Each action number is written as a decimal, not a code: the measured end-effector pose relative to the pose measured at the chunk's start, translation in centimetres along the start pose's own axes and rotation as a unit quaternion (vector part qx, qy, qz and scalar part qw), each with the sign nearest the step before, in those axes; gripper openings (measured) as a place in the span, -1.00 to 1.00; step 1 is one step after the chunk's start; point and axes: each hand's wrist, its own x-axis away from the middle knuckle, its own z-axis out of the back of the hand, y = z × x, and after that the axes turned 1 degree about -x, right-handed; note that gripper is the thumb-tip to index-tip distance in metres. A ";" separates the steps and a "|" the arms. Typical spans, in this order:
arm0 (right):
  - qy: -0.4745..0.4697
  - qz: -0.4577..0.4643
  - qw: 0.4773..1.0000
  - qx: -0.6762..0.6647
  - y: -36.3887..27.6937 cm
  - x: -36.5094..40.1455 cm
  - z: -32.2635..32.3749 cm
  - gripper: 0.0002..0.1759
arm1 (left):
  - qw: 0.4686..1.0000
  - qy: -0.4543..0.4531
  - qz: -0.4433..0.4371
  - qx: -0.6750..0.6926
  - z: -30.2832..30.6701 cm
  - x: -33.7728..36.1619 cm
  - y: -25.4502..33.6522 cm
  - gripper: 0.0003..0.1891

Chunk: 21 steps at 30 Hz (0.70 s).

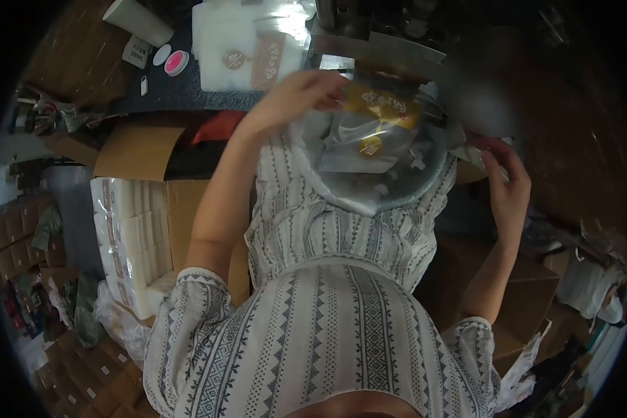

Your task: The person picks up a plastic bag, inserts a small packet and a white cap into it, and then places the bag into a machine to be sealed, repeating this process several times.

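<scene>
My left hand (306, 94) is closed at the upper left edge of a clear plastic bag (376, 150), which has a gold printed band and a round gold mark. The bag hangs over a round, plastic-lined basin (369, 207) in my lap, where small pale scraps (416, 159) lie. Right of the basin, my right hand (506, 171) has its thumb and fingers drawn together by a pale, shiny piece; I cannot tell what it pinches. Behind the bag stands the metal edge of a dark machine (397, 47).
A stack of white printed bags (247, 52) lies on the dark worktop, with a pink-filled tin (176, 63), a white lid (161, 54) and a white tube (138, 23) beside it. At left stands an open carton (136, 150) near stacked white packs (129, 237). More cartons (481, 279) sit at right.
</scene>
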 end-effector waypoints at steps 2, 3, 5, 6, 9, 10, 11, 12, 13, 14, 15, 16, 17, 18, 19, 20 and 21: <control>0.028 -0.031 0.997 0.071 -0.2 0.0 1.5 -0.73 | 0.957 0.220 0.001 -0.190 5.2 -1.2 -0.4 -0.56; 0.049 -0.067 0.986 0.142 -0.1 0.0 2.0 -0.73 | 0.957 0.221 -0.001 -0.190 7.2 -2.3 -1.3 -0.56; 0.007 -0.085 0.970 0.227 0.5 -0.9 2.0 -0.71 | 0.651 0.374 -0.244 -0.614 9.6 -4.4 -4.5 -0.47; -0.036 -0.105 0.944 0.310 0.8 -1.4 1.7 -0.69 | 0.649 0.375 -0.246 -0.614 9.6 -4.7 -5.9 -0.47; -0.089 -0.100 0.955 0.264 1.4 -3.4 0.7 -0.69 | 0.696 0.358 -0.223 -0.580 10.3 -5.8 -8.5 -0.36; -0.085 -0.098 0.956 0.264 2.3 -4.2 0.1 -0.69 | 0.685 0.384 -0.190 -0.589 10.7 -5.8 -8.7 -0.33; -0.100 -0.061 0.954 0.275 3.4 -4.9 -0.6 -0.71 | 0.675 0.408 -0.151 -0.595 10.8 -5.5 -9.2 -0.30; -0.114 -0.023 0.951 0.285 3.3 -5.5 -1.1 -0.72 | 0.676 0.410 -0.150 -0.594 10.8 -5.6 -9.1 -0.30; -0.115 -0.023 0.951 0.286 2.9 -5.9 -1.4 -0.72 | 0.665 0.423 -0.140 -0.599 11.0 -5.7 -9.0 -0.31; -0.132 -0.041 0.951 0.278 2.4 -6.3 -1.6 -0.73 | 0.654 0.436 -0.130 -0.604 11.0 -5.6 -8.9 -0.32; -0.147 -0.060 0.950 0.269 1.9 -6.3 -1.7 -0.73 | 0.655 0.436 -0.130 -0.603 11.0 -5.4 -8.9 -0.32; -0.149 -0.063 0.949 0.270 2.2 -6.0 -1.5 -0.73 | 0.676 0.430 -0.145 -0.580 11.0 -4.7 -9.1 -0.33; -0.134 -0.064 0.960 0.238 2.5 -5.9 -1.2 -0.72 | 0.696 0.425 -0.161 -0.556 11.1 -4.4 -9.2 -0.35; -0.117 -0.064 0.970 0.205 2.7 -6.0 -1.1 -0.70 | 0.695 0.425 -0.164 -0.556 10.2 -3.5 -8.8 -0.35; -0.117 -0.066 0.970 0.204 2.6 -5.4 -0.9 -0.70 | 0.697 0.405 -0.131 -0.577 8.4 -1.4 -8.5 -0.41; -0.067 -0.059 0.987 0.135 2.1 -4.6 -0.5 -0.68 | 0.698 0.385 -0.095 -0.596 6.6 0.6 -8.2 -0.46; -0.017 -0.048 0.997 0.064 1.8 -4.5 -0.4 -0.65 | 0.697 0.387 -0.091 -0.597 4.5 2.0 -8.1 -0.46</control>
